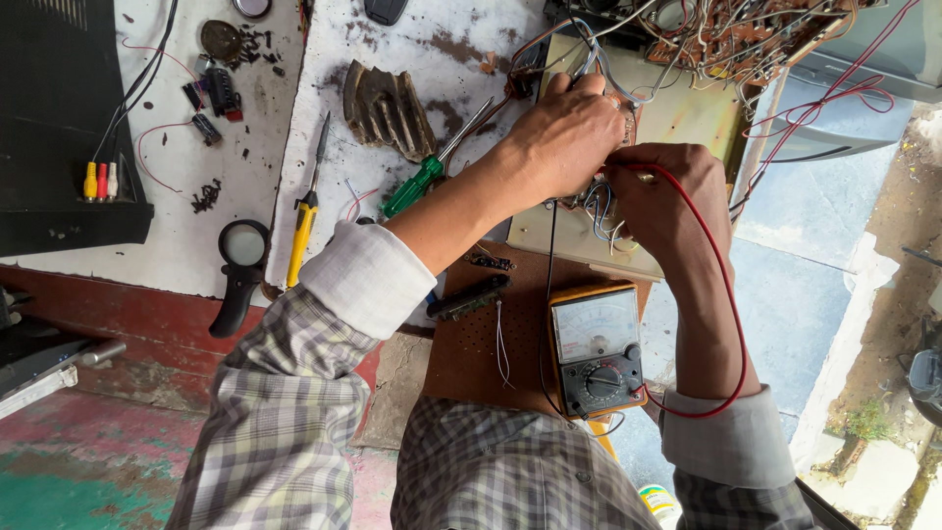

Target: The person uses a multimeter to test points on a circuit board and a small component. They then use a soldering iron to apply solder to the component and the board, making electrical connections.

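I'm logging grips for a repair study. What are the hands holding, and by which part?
The right hand grips the red meter lead near its tip end. The left hand presses among the wires on the board; what it pinches is hidden.

Worn paint, plastic and bare wiring

The worktop (196, 245) is chipped, stained white paint; the meter (597, 348) has a matt orange plastic case and glossy dial window; the screwdriver (424, 177) has a translucent green plastic handle and shiny metal shaft.

Analog meter (598, 349) — orange case, pale rectangular dial face — near lap.
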